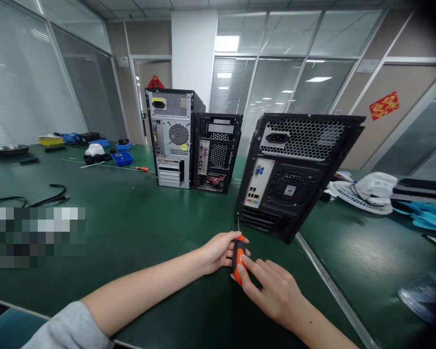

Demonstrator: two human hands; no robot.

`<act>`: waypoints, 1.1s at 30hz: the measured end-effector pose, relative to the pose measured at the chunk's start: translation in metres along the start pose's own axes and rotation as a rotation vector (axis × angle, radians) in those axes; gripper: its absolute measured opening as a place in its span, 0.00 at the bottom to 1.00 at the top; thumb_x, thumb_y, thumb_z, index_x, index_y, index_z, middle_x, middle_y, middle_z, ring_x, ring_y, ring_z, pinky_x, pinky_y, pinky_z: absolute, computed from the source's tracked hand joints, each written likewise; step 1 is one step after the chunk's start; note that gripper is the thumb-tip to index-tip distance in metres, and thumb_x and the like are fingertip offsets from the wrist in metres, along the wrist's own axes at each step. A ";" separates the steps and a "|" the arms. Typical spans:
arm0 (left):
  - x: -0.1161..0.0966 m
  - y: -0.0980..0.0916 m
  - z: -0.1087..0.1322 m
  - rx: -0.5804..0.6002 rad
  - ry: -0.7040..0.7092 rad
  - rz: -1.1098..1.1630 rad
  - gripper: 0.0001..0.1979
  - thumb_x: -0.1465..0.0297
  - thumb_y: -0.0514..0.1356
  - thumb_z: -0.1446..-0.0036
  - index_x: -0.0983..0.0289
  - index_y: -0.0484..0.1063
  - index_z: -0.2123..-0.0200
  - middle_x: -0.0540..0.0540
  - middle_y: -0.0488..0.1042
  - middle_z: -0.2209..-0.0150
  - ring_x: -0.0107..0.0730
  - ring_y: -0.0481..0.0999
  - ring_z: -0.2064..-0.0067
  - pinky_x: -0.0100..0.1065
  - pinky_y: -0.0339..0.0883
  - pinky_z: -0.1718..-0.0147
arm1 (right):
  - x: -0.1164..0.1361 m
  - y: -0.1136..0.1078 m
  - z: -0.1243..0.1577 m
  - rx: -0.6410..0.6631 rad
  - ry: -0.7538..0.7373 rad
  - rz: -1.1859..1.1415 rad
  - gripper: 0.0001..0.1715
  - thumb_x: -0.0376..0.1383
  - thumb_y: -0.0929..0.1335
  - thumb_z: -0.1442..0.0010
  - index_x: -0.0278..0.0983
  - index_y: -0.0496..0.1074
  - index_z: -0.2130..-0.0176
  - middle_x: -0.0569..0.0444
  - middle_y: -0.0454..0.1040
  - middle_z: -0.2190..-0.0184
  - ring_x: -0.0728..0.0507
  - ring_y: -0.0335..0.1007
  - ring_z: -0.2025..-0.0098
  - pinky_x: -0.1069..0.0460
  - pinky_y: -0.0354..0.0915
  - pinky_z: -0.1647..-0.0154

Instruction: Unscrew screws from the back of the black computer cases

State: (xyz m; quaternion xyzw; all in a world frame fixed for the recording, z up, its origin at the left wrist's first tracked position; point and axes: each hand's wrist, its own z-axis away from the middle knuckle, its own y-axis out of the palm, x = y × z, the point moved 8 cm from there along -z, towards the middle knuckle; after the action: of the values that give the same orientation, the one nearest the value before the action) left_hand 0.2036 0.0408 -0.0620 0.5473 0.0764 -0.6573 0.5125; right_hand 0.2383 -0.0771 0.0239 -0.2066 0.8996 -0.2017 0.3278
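Note:
An orange and black screwdriver [240, 259] is held between both my hands, its thin shaft pointing away from me. My left hand [220, 252] grips the front of the handle near the shaft. Around the rear of the handle close the fingers of my right hand [269, 288]. The screwdriver's tip reaches the lower left corner of a black computer case [290, 174], whose rear panel faces me. Whether the tip sits in a screw is too small to tell. That case appears tilted in view, with its ports, power socket and vent grilles showing.
Two more computer cases, one silver-backed [172, 140] and one black [218, 152], stand behind on the green table [138, 218]. Blue trays [121, 158] and another screwdriver [142, 169] lie back left. Black cables [47, 198] are at left; a white fan [374, 194] is at right.

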 end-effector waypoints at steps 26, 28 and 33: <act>0.008 0.012 0.001 0.206 -0.084 0.299 0.18 0.69 0.49 0.42 0.70 0.69 0.53 0.61 0.77 0.61 0.36 0.78 0.63 0.38 0.65 0.58 | -0.002 0.000 0.003 -0.048 0.064 0.022 0.06 0.33 0.67 0.39 0.36 0.67 0.69 0.53 0.69 0.74 0.50 0.60 0.72 0.52 0.53 0.72; 0.009 0.014 0.002 0.251 -0.088 0.314 0.19 0.69 0.50 0.43 0.70 0.68 0.52 0.62 0.77 0.59 0.37 0.78 0.61 0.38 0.65 0.57 | -0.003 -0.001 0.004 -0.047 0.070 0.015 0.06 0.32 0.67 0.40 0.36 0.67 0.70 0.54 0.68 0.75 0.50 0.59 0.73 0.52 0.51 0.73; 0.010 0.017 0.002 0.295 -0.070 0.346 0.17 0.70 0.53 0.44 0.70 0.67 0.51 0.63 0.76 0.56 0.39 0.77 0.57 0.41 0.64 0.54 | -0.005 -0.005 0.003 -0.053 0.088 -0.001 0.09 0.32 0.68 0.41 0.36 0.65 0.72 0.58 0.63 0.79 0.51 0.55 0.75 0.52 0.49 0.74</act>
State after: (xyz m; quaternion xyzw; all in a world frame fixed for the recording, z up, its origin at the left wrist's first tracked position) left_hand 0.2164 0.0262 -0.0612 0.5981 -0.1336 -0.5821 0.5344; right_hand 0.2452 -0.0790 0.0270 -0.2068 0.9180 -0.1870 0.2819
